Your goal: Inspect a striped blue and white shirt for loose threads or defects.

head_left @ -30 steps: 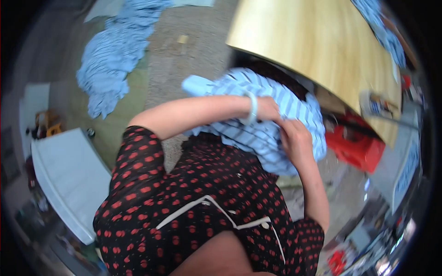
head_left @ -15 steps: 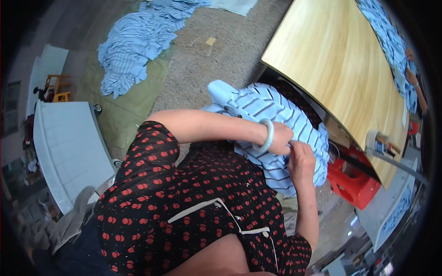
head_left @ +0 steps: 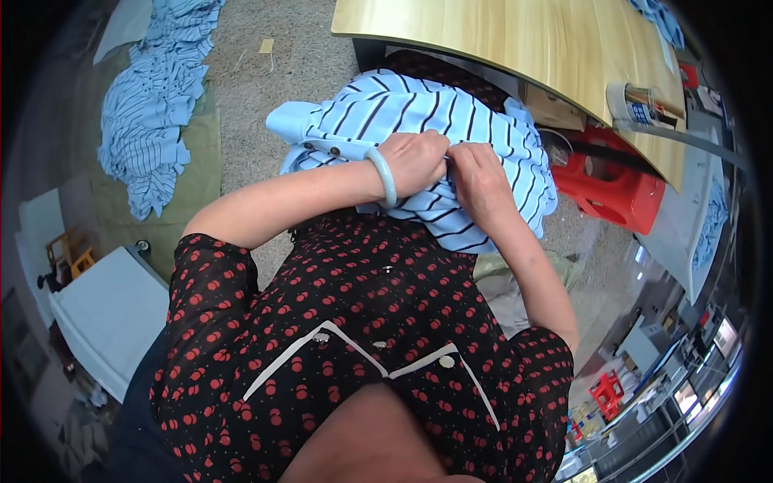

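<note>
Across my lap lies a light blue shirt (head_left: 403, 105) with dark stripes. Its collar (head_left: 291, 121) points to the left, and dark buttons run along the front edge beside it. My left hand (head_left: 415, 161), with a pale bangle at the wrist, is closed on the shirt's front edge. Close beside it, my right hand (head_left: 483, 181) pinches the same edge, its fingertips nearly meeting the left ones. What lies between the fingertips is hidden.
A wooden-topped table (head_left: 515, 32) stands ahead, with a tub of tools (head_left: 640, 105) at its corner. Below it is a red plastic stool (head_left: 612, 189). More striped shirts (head_left: 157, 113) lie heaped on a green ground sheet at far left. A white cart (head_left: 113, 314) stands at left.
The view has turned, so the table and the heap sit further left and higher. Both hands stay on the shirt's edge, now side by side rather than left over right.
</note>
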Action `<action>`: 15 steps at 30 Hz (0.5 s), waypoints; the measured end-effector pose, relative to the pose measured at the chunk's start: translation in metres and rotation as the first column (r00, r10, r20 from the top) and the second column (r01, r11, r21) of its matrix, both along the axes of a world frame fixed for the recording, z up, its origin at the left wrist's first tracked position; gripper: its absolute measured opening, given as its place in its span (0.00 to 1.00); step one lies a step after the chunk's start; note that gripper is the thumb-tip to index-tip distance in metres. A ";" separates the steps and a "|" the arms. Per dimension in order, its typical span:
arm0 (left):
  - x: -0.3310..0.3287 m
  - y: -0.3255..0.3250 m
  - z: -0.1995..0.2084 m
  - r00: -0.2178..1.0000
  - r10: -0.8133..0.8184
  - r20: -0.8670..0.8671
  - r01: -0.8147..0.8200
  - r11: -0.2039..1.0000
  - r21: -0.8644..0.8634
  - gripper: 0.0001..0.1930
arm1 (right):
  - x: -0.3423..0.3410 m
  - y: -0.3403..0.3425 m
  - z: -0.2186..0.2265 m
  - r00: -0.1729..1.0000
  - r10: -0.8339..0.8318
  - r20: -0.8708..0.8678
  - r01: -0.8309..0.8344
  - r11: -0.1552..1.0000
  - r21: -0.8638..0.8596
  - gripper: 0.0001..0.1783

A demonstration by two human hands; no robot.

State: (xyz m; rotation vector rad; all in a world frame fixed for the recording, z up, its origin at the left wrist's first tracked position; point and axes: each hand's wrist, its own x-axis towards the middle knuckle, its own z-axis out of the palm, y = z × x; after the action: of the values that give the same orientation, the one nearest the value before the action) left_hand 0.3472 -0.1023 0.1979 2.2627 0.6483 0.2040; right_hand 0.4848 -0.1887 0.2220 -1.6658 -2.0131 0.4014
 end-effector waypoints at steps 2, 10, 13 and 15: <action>0.002 0.001 0.002 1.000 -0.007 -0.028 0.007 1.000 -0.011 0.08 | 0.001 -0.001 -0.004 1.000 0.013 0.009 -0.013 1.000 0.023 0.14; 0.003 0.016 -0.002 0.993 -0.110 -0.039 0.101 0.979 -0.179 0.09 | 0.004 -0.001 -0.009 1.000 0.022 -0.013 -0.020 0.994 0.104 0.18; 0.002 0.012 -0.008 0.993 -0.111 0.034 0.115 0.985 -0.131 0.10 | 0.005 -0.001 -0.010 1.000 0.019 -0.024 -0.016 0.995 0.097 0.18; 0.003 0.011 -0.009 0.990 -0.105 0.089 0.111 0.992 -0.059 0.10 | 0.006 0.000 -0.009 0.999 0.016 -0.036 -0.013 0.996 0.084 0.18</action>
State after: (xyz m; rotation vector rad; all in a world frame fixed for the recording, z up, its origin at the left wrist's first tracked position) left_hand 0.3498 -0.0912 0.1885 2.2073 0.4794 0.2229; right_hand 0.4909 -0.1887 0.2127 -1.5833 -1.9884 0.3451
